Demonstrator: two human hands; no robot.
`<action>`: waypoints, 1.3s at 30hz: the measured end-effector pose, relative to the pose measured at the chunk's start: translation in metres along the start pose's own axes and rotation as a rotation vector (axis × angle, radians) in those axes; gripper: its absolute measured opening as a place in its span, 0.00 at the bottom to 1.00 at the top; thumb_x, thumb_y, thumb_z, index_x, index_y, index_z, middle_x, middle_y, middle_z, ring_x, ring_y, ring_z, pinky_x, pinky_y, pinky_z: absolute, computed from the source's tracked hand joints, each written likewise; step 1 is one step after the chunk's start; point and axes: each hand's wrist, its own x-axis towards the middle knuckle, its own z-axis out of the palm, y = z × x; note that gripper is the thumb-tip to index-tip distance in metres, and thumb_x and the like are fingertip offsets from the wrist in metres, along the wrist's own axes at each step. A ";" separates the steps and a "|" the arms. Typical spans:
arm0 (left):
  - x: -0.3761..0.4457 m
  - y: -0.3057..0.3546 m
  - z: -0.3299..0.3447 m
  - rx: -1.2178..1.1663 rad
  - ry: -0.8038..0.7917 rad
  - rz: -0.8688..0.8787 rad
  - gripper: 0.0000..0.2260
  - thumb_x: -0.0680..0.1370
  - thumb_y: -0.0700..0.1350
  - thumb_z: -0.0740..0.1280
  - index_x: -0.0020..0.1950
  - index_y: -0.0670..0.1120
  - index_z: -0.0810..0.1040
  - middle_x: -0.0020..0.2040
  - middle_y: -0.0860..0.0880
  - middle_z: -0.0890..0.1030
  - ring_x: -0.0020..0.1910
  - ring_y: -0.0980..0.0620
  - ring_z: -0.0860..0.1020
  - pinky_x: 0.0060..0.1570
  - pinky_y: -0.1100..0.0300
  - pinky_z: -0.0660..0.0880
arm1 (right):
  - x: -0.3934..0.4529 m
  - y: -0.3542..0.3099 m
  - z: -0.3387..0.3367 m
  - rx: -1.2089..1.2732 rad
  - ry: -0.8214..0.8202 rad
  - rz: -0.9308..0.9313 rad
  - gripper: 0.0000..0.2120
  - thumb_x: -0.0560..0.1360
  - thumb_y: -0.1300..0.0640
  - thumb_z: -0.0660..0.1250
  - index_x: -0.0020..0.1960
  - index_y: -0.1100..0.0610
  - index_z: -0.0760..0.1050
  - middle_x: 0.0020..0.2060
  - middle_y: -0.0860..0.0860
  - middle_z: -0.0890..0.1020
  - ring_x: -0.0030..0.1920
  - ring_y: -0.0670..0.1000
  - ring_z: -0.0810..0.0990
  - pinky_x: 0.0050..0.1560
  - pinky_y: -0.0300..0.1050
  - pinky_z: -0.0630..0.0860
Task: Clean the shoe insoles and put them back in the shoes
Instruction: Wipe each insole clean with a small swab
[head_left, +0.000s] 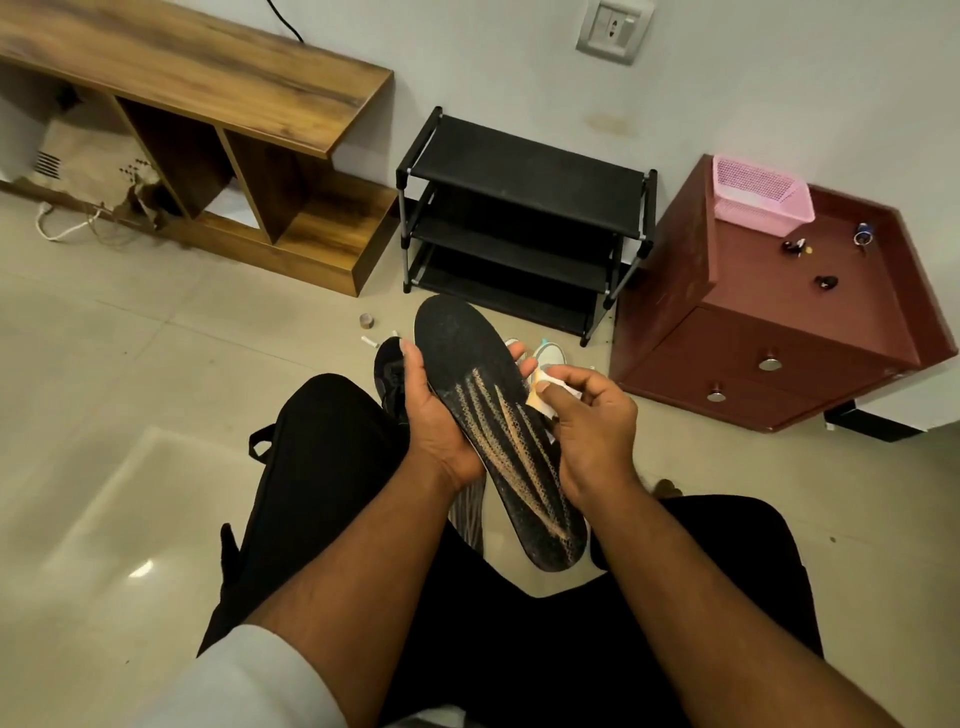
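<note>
A black insole (470, 364) with tan stripes is held up above my lap, toe end pointing away from me. My left hand (436, 421) grips it from underneath, thumb on its left edge and fingertips showing past its right edge. My right hand (587, 421) pinches a small white wipe (558, 387) at the insole's right edge. A second striped insole (467, 512) lies below, mostly hidden by my left wrist. A black shoe (389, 369) sits on the floor behind my left hand. A white shoe (550, 353) peeks out behind the insole.
A black three-tier shoe rack (524, 208) stands against the wall ahead. A maroon cabinet (769, 322) with a pink basket (758, 195) is at right, a wooden shelf unit (218, 119) at left. A tape roll (367, 321) lies on the tiled floor.
</note>
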 end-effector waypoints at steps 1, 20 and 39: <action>0.000 0.002 0.002 0.002 0.005 0.003 0.45 0.72 0.77 0.48 0.51 0.40 0.86 0.59 0.39 0.82 0.57 0.43 0.82 0.53 0.48 0.80 | 0.001 -0.001 -0.001 -0.108 -0.002 -0.082 0.09 0.71 0.65 0.72 0.42 0.52 0.82 0.42 0.50 0.85 0.47 0.52 0.83 0.50 0.54 0.81; 0.000 -0.005 -0.006 0.073 0.014 0.006 0.31 0.78 0.64 0.52 0.50 0.43 0.86 0.52 0.42 0.83 0.52 0.46 0.82 0.66 0.51 0.72 | -0.018 -0.009 0.032 -0.856 -0.344 -0.860 0.08 0.70 0.67 0.67 0.46 0.59 0.82 0.42 0.52 0.83 0.44 0.49 0.79 0.49 0.46 0.77; 0.005 -0.010 0.001 0.110 0.015 -0.107 0.29 0.81 0.59 0.52 0.42 0.43 0.87 0.43 0.42 0.85 0.41 0.47 0.85 0.43 0.57 0.82 | 0.014 -0.036 0.024 -0.994 -0.497 -0.954 0.06 0.74 0.63 0.66 0.48 0.57 0.81 0.44 0.50 0.83 0.47 0.48 0.79 0.55 0.44 0.75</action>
